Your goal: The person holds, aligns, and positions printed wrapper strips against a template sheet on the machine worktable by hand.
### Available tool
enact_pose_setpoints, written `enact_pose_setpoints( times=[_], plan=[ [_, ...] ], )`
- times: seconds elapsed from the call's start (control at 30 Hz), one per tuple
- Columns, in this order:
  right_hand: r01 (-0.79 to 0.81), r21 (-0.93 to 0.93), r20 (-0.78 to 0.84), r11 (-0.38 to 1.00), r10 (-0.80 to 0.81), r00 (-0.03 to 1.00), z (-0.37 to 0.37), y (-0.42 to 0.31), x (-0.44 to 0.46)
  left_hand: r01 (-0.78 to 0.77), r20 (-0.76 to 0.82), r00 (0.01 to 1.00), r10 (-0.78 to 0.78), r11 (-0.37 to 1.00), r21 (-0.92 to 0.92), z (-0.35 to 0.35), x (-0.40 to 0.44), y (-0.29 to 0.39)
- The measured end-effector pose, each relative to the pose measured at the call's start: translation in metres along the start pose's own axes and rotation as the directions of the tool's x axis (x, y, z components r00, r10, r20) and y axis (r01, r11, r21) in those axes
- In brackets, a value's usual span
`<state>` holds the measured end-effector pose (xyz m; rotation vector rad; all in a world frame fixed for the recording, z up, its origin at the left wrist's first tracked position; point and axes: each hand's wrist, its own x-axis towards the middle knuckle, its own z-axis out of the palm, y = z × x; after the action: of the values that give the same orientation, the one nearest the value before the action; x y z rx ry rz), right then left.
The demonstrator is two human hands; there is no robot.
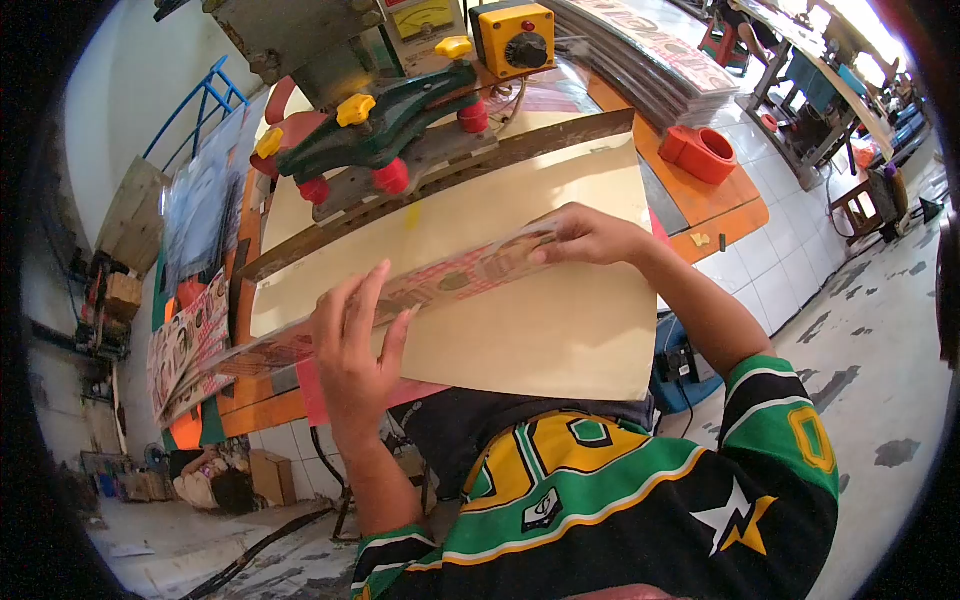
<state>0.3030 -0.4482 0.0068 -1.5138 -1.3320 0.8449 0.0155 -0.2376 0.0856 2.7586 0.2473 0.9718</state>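
Note:
A long printed plastic sheet (452, 283) with a red checked pattern is held on edge above the cream board (530, 340), slanting across it. My right hand (592, 236) pinches its right end between thumb and fingers. Nearer its middle, my left hand (352, 335) grips the sheet, fingers behind and thumb in front. The sheet's left end reaches over a pile of similar printed sheets (190, 340). Just beyond my hands, a long metal bar (440, 195) lies under the machine's green clamp arm (385, 130), which has yellow knobs and red feet.
A red tape dispenser (698, 154) rests on the orange tabletop (738, 196) at right. Behind it are tall stacks of printed sheets (660, 60). A yellow control box (512, 40) stands beside the machine. Clear plastic (200, 210) lies at left. Another person (215, 478) is at lower left.

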Motion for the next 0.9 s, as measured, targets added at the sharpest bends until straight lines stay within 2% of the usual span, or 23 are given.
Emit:
enact_pose_setpoints(
  times=[0.03,0.13,0.3,0.43,0.57,0.63,0.67,0.73,0.83,0.9],
  plan=[
    [0.081,0.033,0.045,0.996,-0.083,0.996,0.008,0.000,0.008,0.002,-0.002,1.000,-0.002,1.000,0.002,0.003,0.004,0.003],
    [0.124,0.132,0.129,0.984,-0.141,0.982,0.023,-0.037,0.020,-0.023,0.016,1.000,0.022,0.999,0.047,0.010,0.017,0.013],
    [0.140,0.109,0.186,0.984,-0.159,0.970,0.039,-0.030,0.044,-0.169,0.113,0.979,0.172,0.985,-0.037,0.031,0.033,0.026],
    [0.151,0.060,0.210,0.987,-0.161,0.964,0.044,-0.009,0.059,-0.187,0.081,0.978,0.192,0.980,-0.060,0.045,0.045,0.039],
    [0.242,0.048,0.172,0.969,-0.247,0.954,0.047,0.002,0.063,-0.205,0.088,0.974,0.211,0.976,-0.074,0.055,0.061,0.048],
    [0.320,0.030,-0.020,0.947,-0.320,0.947,0.053,0.002,0.060,-0.231,0.063,0.969,0.238,0.967,-0.107,0.064,0.066,0.052],
    [0.321,0.032,-0.016,0.946,-0.321,0.947,0.052,0.005,0.060,-0.228,0.062,0.970,0.235,0.968,-0.104,0.066,0.067,0.055],
    [0.366,-0.214,0.058,0.906,-0.362,0.930,0.048,0.014,0.059,-0.216,0.084,0.970,0.226,0.969,-0.116,0.069,0.070,0.058],
    [0.370,-0.120,0.005,0.921,-0.372,0.928,0.053,0.019,0.061,-0.143,0.063,0.985,0.158,0.970,-0.197,0.074,0.066,0.058],
    [0.336,-0.090,0.033,0.937,-0.335,0.942,0.051,0.012,0.060,-0.116,0.057,0.989,0.133,0.965,-0.236,0.074,0.064,0.057]
  ],
)
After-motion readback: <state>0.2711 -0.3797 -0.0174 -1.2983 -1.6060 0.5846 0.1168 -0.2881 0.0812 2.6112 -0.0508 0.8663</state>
